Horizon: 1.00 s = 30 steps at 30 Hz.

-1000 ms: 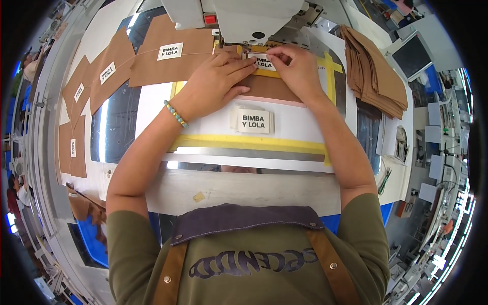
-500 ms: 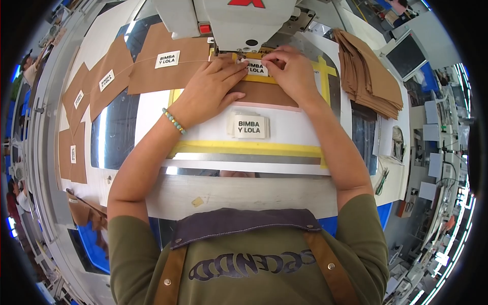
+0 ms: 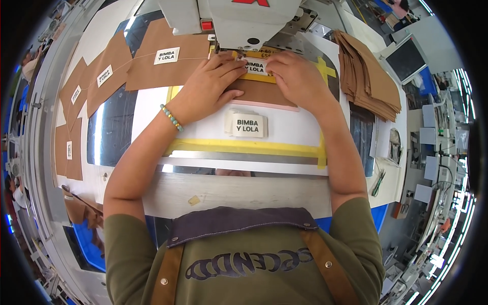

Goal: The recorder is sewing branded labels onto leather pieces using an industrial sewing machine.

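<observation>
Left fingers [image 3: 230, 72] outstretched, right fingers [image 3: 278, 66] curled, grip unclear, at one white label [image 3: 256, 66].

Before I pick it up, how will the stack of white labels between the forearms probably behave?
The stack of white labels would probably slide apart if pushed, since its edges are uneven and no band shows. Being low and flat, it seems unlikely to roll or tip.

Olive shirt [image 3: 244, 288], beaded bracelet [image 3: 171, 118]
</observation>
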Available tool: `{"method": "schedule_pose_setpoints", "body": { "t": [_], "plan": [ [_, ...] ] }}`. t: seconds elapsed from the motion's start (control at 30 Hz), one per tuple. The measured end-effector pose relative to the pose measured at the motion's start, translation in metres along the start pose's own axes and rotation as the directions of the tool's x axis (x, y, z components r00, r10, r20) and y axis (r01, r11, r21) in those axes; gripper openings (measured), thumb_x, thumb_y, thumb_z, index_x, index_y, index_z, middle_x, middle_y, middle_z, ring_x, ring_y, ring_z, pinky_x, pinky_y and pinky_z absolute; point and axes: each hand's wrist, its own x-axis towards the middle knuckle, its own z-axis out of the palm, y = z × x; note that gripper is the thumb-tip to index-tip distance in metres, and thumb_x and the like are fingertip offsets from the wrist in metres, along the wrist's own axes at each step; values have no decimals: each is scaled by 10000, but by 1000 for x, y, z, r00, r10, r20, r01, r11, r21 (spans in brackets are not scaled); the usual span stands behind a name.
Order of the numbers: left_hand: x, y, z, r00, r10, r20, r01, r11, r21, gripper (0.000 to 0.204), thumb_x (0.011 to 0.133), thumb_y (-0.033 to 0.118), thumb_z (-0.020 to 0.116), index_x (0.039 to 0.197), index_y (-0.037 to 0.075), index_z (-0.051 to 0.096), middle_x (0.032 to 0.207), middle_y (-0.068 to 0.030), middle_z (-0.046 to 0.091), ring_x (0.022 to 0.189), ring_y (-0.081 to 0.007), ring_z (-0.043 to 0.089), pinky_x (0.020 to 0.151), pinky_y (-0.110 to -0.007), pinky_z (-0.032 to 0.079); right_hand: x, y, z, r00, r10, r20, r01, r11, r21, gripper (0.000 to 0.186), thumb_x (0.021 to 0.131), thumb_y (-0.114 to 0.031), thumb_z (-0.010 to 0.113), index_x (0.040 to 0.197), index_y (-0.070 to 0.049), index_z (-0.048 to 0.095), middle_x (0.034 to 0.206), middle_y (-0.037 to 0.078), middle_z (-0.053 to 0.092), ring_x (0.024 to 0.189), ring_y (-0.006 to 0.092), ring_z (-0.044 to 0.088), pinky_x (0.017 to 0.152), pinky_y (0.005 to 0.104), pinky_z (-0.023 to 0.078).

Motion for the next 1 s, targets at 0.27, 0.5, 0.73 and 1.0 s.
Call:
{"method": "schedule_pose_setpoints", "body": {
  "t": [0.27,0.5,0.73,1.0],
  "plan": [
    [1,2,-10,999,-28,37,30,999,-34,513,971,221,778,1431,27,662,1536,-133,609,1445,-367,527,1210,-468,461,2,-13,24,995,-83,-57,85,995,44,351,929,20,620,1246,-35,762,1376,85,717,1300,297,642,1063,416,571],
    [-14,4,-19,989,-128,74,114,980,162,529,967,214,775,1424,-18,646,1538,-155,599,1403,-372,569,1149,-441,507,3,-14,17,997,-76,3,75,996,48,393,946,18,618,1307,-48,757,1466,52,696,1363,272,618,1111,387,563],
    [-7,11,-26,985,-133,111,112,977,179,620,990,246,757,1521,-18,577,1592,-161,587,1376,-380,574,1155,-466,490,2,-10,18,997,-77,24,76,997,32,415,938,22,631,1327,-56,754,1485,52,689,1384,270,610,1123,379,559],
    [-8,14,-23,975,-156,159,124,973,196,636,997,249,748,1543,-15,559,1639,-145,555,1413,-384,549,1212,-480,443,1,-14,15,998,-39,43,35,995,91,474,928,70,566,1349,-54,746,1473,83,697,1367,315,620,1123,420,549]
  ]
}}
